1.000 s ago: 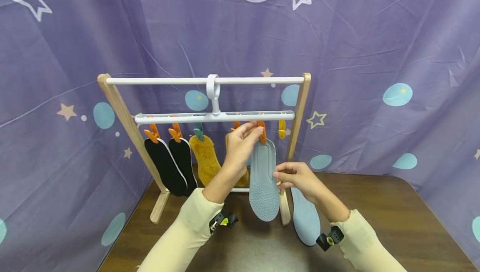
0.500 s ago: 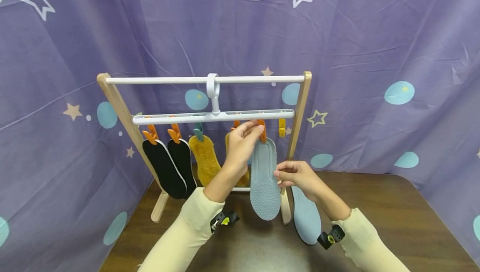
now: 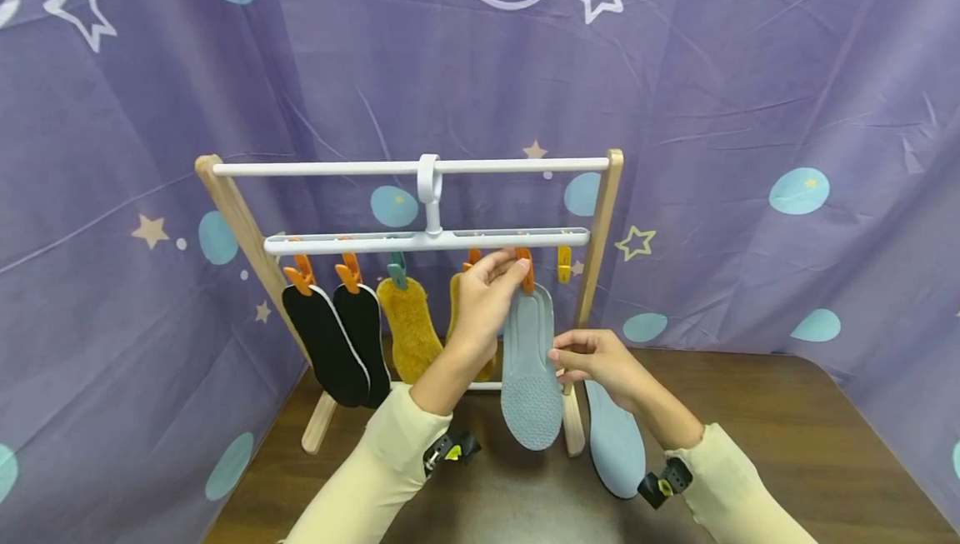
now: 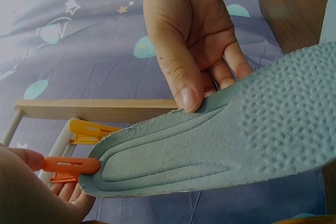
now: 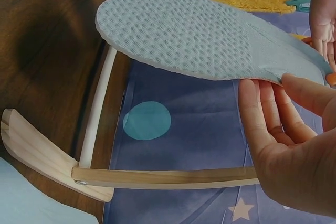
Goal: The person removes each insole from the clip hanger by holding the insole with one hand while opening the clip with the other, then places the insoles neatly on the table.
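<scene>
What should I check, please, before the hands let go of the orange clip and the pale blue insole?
1. Orange clip over the top end of the pale blue insole: ok.
2. Left hand on that clip: ok, pinching it.
3. Right hand at the insole's edge: ok, pinching it.
4. Clip's hold without hands: cannot tell.
5. Yellow clip free: ok, nothing in it.
6. Second insole hung up: not ok, it lies on the table.

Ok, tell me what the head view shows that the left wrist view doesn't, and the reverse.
Only the head view: two black insoles and the hanger's white hook. Only the left wrist view: the palm of the right hand. Both: the grey-blue insole with an orange clip at its end, the yellow clip and the left hand.
</scene>
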Action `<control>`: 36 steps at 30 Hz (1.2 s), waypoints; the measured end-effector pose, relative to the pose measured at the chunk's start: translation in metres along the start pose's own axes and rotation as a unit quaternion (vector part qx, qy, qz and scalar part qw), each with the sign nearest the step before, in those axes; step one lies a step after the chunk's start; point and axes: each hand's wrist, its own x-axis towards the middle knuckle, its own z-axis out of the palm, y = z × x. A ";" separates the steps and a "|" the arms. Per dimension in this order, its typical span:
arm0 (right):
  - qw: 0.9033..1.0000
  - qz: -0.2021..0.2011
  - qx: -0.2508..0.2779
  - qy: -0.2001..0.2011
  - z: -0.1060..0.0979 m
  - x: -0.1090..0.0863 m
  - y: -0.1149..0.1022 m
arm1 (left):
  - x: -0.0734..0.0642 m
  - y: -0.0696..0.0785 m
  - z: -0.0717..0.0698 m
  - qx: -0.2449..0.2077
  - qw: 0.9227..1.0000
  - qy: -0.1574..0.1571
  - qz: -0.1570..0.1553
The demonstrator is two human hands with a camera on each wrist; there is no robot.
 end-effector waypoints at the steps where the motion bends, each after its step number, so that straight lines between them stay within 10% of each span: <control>1: 1.000 -0.001 0.000 -0.001 0.000 0.000 0.000 | 0.000 0.000 0.000 -0.002 1.000 0.001 0.002; 36: 1.000 -0.009 -0.010 0.017 0.003 0.001 0.002 | 0.002 -0.004 -0.001 -0.015 1.000 -0.001 0.016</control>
